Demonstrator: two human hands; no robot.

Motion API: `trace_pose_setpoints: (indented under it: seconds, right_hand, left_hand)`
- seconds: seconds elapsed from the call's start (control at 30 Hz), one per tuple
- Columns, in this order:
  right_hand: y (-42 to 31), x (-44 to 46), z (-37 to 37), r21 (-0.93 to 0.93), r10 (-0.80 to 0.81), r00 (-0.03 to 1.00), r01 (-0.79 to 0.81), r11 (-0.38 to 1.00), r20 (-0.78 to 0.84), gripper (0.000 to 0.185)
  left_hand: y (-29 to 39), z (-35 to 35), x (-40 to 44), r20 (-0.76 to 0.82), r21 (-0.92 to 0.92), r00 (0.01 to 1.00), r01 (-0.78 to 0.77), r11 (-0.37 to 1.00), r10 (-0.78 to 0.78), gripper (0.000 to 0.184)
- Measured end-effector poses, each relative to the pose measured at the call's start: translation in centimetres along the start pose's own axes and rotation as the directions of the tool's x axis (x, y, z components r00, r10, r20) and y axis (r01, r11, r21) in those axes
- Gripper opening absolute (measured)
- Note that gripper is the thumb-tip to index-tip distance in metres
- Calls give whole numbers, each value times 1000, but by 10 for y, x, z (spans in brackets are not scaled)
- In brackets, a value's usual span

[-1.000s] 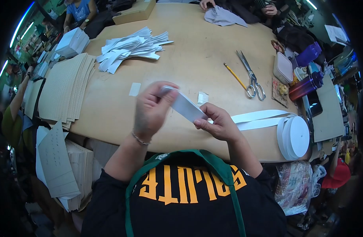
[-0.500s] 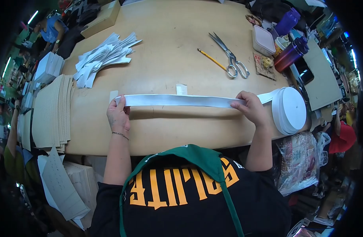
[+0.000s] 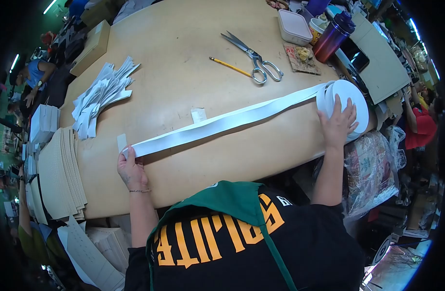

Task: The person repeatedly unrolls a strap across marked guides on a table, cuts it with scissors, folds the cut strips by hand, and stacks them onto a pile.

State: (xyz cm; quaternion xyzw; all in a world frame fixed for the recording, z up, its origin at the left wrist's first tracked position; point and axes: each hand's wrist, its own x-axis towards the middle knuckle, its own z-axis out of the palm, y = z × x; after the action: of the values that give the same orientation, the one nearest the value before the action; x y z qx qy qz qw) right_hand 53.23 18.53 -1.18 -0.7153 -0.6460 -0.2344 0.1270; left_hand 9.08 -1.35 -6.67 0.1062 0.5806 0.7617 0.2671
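A white strip of ribbon-like tape (image 3: 222, 128) stretches slantwise over the table, from my left hand up to its roll. My left hand (image 3: 132, 170) pinches the free end between thumb and fingers, close beside a small white patch (image 3: 121, 141) stuck on the tabletop. At the other end, the white roll (image 3: 352, 97) lies near the table's right edge. My right hand (image 3: 338, 125) rests on the roll with fingers spread over its flat top. Another pale patch (image 3: 198, 115) on the table touches the middle of the strip's upper edge.
Beyond the strip lie large scissors (image 3: 256, 60) and a yellow pencil (image 3: 230, 66). Cut white strips (image 3: 103, 94) are heaped at left, near stacked beige sheets (image 3: 62, 172). A lidded container (image 3: 294, 28) and a purple bottle (image 3: 333, 39) stand at back right. People work on both sides.
My right hand has let go of the strip and moved right onto the roll. A longer length of strip now shows between the hands. The whole view has tilted.
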Motion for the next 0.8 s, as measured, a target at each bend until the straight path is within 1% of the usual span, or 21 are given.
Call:
trace_pose_setpoints:
  seconds: [0.07,0.13,0.17,0.23,0.3,0.4,0.53,0.6,0.7,0.73,0.8]
  right_hand:
    - [21,-1,18,-67,-34,996,40,997,84,68]
    - [56,-1,43,86,-263,964,266,960,-46,68]
    - [76,0,53,155,-368,921,385,910,-125,68]
    - [113,5,57,220,-463,877,481,849,-130,65]
    - [137,5,62,227,-532,827,561,796,-182,64]
    - [137,4,60,200,-555,813,582,788,-177,64]
    - [136,4,61,223,-575,792,610,760,-203,64]
    - [137,0,60,248,-570,802,597,763,-176,65]
    - [137,-4,55,281,-558,819,571,771,-132,66]
    - [137,-3,54,292,-557,823,564,772,-115,66]
    - [140,1,53,256,-594,797,599,758,-106,67]
  left_hand:
    - [0,-5,-1,19,-14,1000,8,1000,-8,9]
    - [4,-6,-4,-11,-27,1000,22,999,-22,8]
    - [6,-8,-7,-33,-34,999,25,999,-26,8]
    - [7,-16,-11,-25,-37,999,39,999,-40,7]
    - [7,-24,-13,-42,-43,998,40,998,-42,7]
    - [7,-21,-18,-82,-61,995,47,997,-52,8]
    - [9,-25,-15,-82,-119,995,54,991,-64,8]
    - [15,-36,-11,-84,-149,995,48,988,-61,8]
    - [24,-50,-12,-131,-149,990,37,988,-57,8]
    - [24,-54,-11,-125,-151,990,40,988,-59,8]
    - [23,-62,-13,-116,-148,991,51,988,-69,8]
